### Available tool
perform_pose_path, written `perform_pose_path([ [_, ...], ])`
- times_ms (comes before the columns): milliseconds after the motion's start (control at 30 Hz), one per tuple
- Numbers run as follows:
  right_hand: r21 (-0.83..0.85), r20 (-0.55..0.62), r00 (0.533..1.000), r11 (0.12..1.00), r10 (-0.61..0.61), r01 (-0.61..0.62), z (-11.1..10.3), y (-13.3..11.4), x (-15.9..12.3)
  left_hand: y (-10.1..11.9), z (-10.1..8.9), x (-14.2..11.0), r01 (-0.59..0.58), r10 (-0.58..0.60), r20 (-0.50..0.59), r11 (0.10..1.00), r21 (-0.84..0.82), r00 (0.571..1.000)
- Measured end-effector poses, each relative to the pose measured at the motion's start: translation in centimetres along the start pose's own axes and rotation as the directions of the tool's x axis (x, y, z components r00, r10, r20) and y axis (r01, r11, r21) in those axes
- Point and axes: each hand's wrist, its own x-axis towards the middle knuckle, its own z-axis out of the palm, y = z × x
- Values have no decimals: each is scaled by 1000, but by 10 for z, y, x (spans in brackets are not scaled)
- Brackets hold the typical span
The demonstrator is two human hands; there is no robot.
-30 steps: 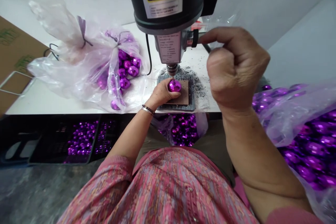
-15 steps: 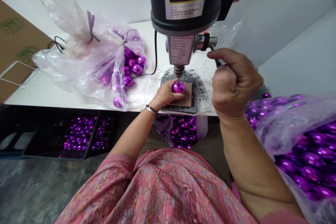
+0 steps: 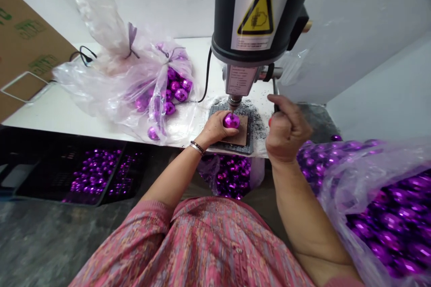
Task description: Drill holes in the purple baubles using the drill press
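My left hand [image 3: 215, 129] is closed round a shiny purple ball [image 3: 231, 120], holding it on a brown pad [image 3: 243, 131] under the bit of a black bench drill [image 3: 259, 13]. The bit touches the top of the ball. My right hand [image 3: 287, 131] is a fist wrapped round the drill's feed lever [image 3: 275, 94], low and to the right of the drill head. Grey swarf lies scattered around the dark base plate [image 3: 248, 147].
A clear plastic bag of purple balls [image 3: 148, 85] lies on the white bench to the left. Another large bag of balls [image 3: 380, 193] is at my right. A black crate with balls [image 3: 97, 175] stands below the bench, and a small bag [image 3: 232, 175] hangs under the drill. Cardboard [image 3: 23, 49] leans far left.
My right hand has pulled the lever downward and away from the camera. The drill bit has come down onto the ball. My left hand still holds the ball in the same spot.
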Motion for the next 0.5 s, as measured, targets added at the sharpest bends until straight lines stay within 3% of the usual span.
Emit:
perform_pose_path([
  [100, 41, -57, 998, 999, 24, -22, 0, -11, 14, 0, 0, -1, 20, -20, 0, 1000, -15, 1000],
  [200, 80, -70, 995, 994, 76, -70, 1, -27, 54, 1, -1, -3, 26, -26, 10, 999, -19, 1000],
  [333, 143, 2, 964, 954, 265, -262, 6, -37, 109, 3, -6, -16, 28, -30, -28, 998, -50, 999],
  [433, 170, 29, 920, 905, 391, -390, 11, -37, 126, 4, -11, -37, -25, 24, -13, 997, -72, 1000],
  [500, 179, 6, 914, 899, 405, -400, 13, -35, 126, 6, -13, -52, -80, 85, 51, 993, -90, 995],
])
